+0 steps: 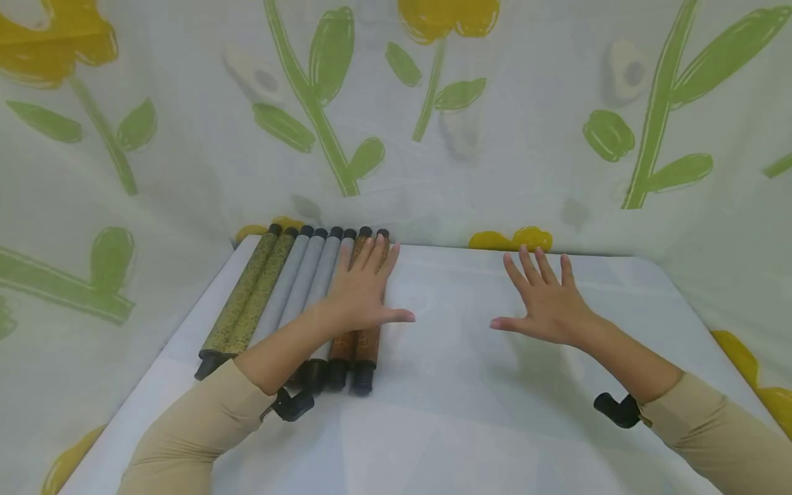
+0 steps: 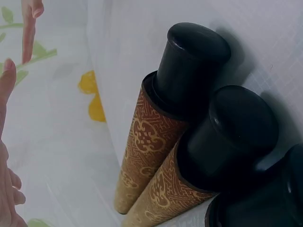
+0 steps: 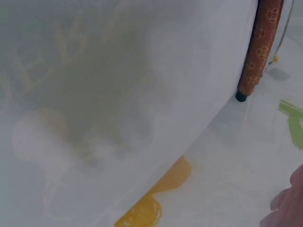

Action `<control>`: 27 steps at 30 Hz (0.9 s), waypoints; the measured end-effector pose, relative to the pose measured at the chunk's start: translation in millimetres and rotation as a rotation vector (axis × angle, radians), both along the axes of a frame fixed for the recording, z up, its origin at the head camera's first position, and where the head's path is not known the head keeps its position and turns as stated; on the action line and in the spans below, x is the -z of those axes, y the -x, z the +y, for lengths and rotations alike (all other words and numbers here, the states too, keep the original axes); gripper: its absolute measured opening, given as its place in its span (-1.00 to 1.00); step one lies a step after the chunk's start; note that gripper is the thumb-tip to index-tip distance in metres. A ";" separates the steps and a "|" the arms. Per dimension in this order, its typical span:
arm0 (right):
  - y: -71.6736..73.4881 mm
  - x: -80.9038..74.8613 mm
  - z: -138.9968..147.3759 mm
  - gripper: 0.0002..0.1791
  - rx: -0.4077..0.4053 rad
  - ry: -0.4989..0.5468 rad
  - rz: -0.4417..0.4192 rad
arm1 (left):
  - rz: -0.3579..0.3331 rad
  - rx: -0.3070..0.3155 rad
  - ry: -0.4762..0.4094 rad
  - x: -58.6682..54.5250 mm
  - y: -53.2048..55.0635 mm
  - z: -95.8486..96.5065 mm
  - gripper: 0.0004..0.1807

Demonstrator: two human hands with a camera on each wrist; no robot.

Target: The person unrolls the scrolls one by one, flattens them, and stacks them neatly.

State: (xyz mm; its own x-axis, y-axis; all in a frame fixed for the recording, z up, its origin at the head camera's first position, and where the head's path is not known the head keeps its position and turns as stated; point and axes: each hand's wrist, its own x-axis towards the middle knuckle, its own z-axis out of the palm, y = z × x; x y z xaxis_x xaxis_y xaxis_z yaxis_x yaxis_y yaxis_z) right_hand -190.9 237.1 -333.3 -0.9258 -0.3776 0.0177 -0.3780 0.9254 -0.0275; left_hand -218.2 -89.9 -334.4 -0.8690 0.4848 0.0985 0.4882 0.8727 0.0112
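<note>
A row of rolled scrolls with black end knobs lies side by side on the white table. Two are olive-gold scrolls (image 1: 254, 295), several are grey scrolls (image 1: 291, 275), and two are brown patterned scrolls (image 1: 368, 340). Over the brown and grey ones my left hand (image 1: 359, 295) is spread, fingers straight and thumb out, hiding part of them; contact cannot be made out. My right hand (image 1: 553, 306), also spread, hovers over the table's right half and holds nothing. In the left wrist view the black knobs (image 2: 194, 71) and gold-patterned brown wrapping (image 2: 151, 137) show up close.
The white table (image 1: 445, 412) has its far edge against a pale cloth (image 1: 520, 137) printed with green stems and yellow flowers. The cloth also hangs along both sides. A black wrist device (image 1: 293, 405) sits under each forearm.
</note>
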 end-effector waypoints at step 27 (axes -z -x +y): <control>11.5 0.2 -43.5 0.21 -0.084 0.007 0.008 | -0.019 -0.008 -0.067 11.0 -6.6 -26.6 0.30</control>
State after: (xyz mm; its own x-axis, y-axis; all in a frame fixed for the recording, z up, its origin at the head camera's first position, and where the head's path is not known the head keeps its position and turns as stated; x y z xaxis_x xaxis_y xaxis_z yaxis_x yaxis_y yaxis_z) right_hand -202.3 193.6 -333.6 -0.8906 -0.4540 0.0277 -0.4547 0.8901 -0.0305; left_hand -211.7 -116.5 -345.4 -0.8748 0.4709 0.1139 0.4805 0.8734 0.0792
